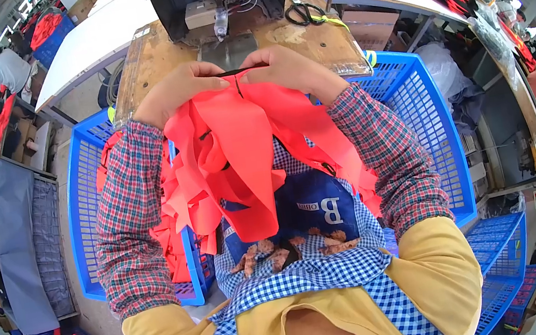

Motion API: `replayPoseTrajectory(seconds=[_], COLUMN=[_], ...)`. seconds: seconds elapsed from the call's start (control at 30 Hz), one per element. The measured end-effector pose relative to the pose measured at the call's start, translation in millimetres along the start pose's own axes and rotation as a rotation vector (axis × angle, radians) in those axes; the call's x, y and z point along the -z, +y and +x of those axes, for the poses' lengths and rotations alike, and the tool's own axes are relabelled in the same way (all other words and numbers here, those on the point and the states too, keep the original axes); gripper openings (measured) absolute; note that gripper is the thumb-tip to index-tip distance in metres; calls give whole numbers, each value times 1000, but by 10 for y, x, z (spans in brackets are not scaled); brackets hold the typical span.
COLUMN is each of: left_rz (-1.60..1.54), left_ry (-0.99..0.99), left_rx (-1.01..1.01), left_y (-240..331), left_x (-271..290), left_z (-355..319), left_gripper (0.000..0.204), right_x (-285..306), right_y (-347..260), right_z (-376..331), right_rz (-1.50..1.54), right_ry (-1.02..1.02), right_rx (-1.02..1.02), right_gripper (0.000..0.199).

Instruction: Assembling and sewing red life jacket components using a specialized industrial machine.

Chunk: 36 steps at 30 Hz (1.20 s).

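My left hand point(185, 88) and my right hand point(288, 68) are both closed on the upper edge of a bright coral-red fabric strip point(233, 138), thumbs and fingers pinching it. A dark band shows along that edge between the hands. Long red lengths hang from it over my lap and the checked apron point(309, 268). Just beyond my fingers is the metal plate point(229, 52) of a machine point(218, 10) with a dark housing, set on a worn wooden tabletop point(319, 40).
A blue plastic basket point(83, 214) at my left holds loose red strips point(177, 255); another blue basket point(434, 110) stands at my right. Black loops point(303, 15) lie beside the machine. White tables point(87, 49) run behind. A person point(9, 70) is at far left.
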<state>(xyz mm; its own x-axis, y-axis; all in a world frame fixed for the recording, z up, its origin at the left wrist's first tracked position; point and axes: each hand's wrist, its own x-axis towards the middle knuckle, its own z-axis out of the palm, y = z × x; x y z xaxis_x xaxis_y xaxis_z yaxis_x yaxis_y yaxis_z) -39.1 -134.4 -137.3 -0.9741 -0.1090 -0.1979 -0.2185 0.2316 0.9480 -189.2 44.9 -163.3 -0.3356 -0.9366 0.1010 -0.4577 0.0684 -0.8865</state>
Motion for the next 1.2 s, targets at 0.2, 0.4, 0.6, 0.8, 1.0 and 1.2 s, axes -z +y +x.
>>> replayPoseTrajectory(seconds=[0.2,0.4,0.6,0.8,1.0,1.2], left_rz=[-183,-240,-282,-301,-304,-256], left_ry=[112,173,155,166,170,315], left_rx=[71,65,4,-16,-48,-251], left_y=[-91,-89,-162,-126,-124,-331], left_x=[263,391,459,435,446,775], left_z=[324,457,562,527,551,544], left_gripper=[35,40,45,48,45,36], right_x=[-25,21,78,52,50,435], right_y=[259,270,299,318,316,325], right_z=[393,623,692,687,725,627], right_rz=[406,453,526,581,579,611], right_ry=[15,42,28,44,60,328], right_rx=[-101,-159,-152,-108,-86,-66], right_gripper=[19,25,29,27,25,26])
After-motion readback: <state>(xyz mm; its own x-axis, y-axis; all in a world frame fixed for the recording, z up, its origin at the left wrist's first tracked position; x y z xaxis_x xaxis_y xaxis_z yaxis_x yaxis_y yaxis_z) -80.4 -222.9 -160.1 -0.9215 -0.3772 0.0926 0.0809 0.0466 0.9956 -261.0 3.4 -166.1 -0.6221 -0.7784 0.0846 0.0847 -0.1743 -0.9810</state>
